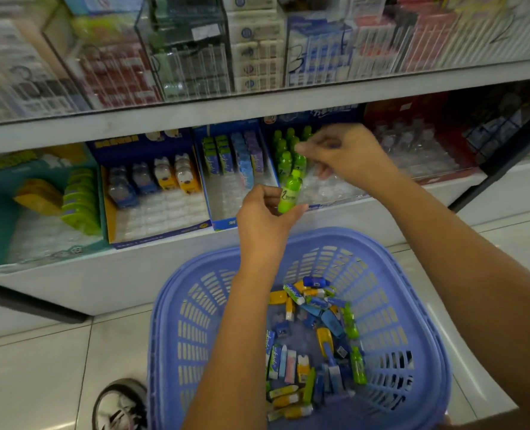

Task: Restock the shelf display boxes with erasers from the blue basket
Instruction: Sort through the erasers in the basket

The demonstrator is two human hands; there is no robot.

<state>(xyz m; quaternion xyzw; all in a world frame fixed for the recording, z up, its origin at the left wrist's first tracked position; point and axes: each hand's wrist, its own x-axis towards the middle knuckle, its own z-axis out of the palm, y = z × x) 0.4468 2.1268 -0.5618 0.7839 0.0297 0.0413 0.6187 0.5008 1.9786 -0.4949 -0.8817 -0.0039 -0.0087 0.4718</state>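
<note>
Now the left hand point(265, 214) pinches a green bottle-shaped eraser point(289, 193) just before its display box point(325, 114); the right hand point(347, 153) hovers over the stocked green bottles point(285, 150), fingers bunched, grip unclear; best seat it upright beside them; the blue basket point(192, 305) sits below.

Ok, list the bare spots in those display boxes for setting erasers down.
Bare tray: front of the bottle box, right of the green bottles; front half of the middle blue box; front of the animal-eraser box. Crowded: every box's back rows, and the blue basket floor.
</note>
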